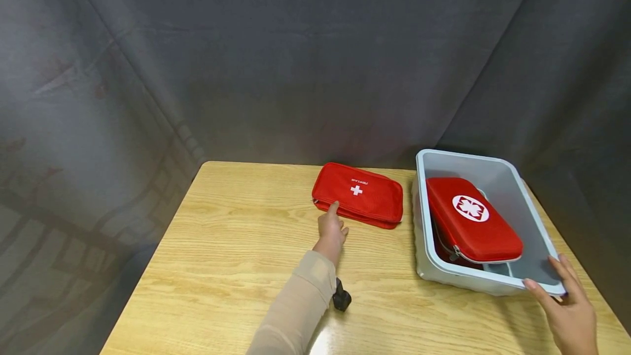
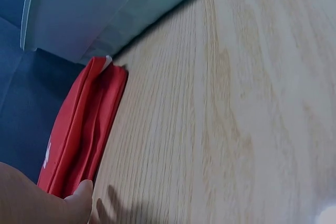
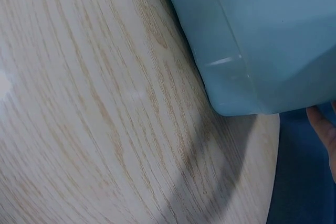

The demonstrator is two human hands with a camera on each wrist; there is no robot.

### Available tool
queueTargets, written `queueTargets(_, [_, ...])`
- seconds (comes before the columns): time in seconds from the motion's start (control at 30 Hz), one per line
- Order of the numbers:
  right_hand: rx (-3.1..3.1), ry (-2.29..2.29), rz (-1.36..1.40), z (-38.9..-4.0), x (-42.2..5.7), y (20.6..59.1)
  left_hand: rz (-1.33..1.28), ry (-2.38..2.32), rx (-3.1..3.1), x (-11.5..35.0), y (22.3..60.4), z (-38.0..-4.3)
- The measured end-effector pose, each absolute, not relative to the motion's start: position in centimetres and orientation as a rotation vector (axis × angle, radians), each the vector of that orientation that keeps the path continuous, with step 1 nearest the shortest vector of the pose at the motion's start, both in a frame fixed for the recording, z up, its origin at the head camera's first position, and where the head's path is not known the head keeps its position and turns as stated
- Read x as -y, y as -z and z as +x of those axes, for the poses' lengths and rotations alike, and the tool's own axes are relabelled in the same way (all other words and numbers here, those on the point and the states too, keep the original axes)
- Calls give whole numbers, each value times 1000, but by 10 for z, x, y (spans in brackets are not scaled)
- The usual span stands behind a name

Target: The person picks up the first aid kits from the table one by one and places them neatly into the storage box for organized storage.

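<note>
A flat red zip pouch [image 1: 379, 193] with a white cross and "FIRST AID" lettering lies near the table's back edge. My left hand [image 1: 331, 227] is at its front edge, the extended index finger overlapping the pouch in the head view. From the left wrist, that hand [image 2: 44, 200] shows right beside the pouch's layered side [image 2: 86, 124]. At the right, my right hand [image 1: 571, 308] holds the near right corner of a grey plastic bin [image 1: 475, 275], thumb on the front rim and fingers on the side rim. Inside the bin, a red hard case [image 1: 451, 201] with a white emblem sits tilted.
A small black object [image 1: 341, 297] is on the wooden table [image 1: 222, 245], beside my left sleeve [image 1: 300, 303]. Dark grey curtains [image 1: 315, 64] hang behind the table and down both sides. The bin stands close to the table's right edge.
</note>
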State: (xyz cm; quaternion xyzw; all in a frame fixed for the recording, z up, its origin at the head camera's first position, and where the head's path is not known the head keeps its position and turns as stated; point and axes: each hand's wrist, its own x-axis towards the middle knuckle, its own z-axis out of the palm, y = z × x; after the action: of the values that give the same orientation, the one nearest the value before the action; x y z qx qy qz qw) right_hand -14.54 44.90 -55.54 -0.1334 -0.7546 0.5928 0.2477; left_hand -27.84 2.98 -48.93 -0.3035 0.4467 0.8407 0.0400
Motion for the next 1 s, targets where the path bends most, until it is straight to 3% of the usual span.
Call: queueTargets(1.0, [2135, -1582, -337, -142, -449, 552, -1032, -2440, -1526, -19, 491, -295])
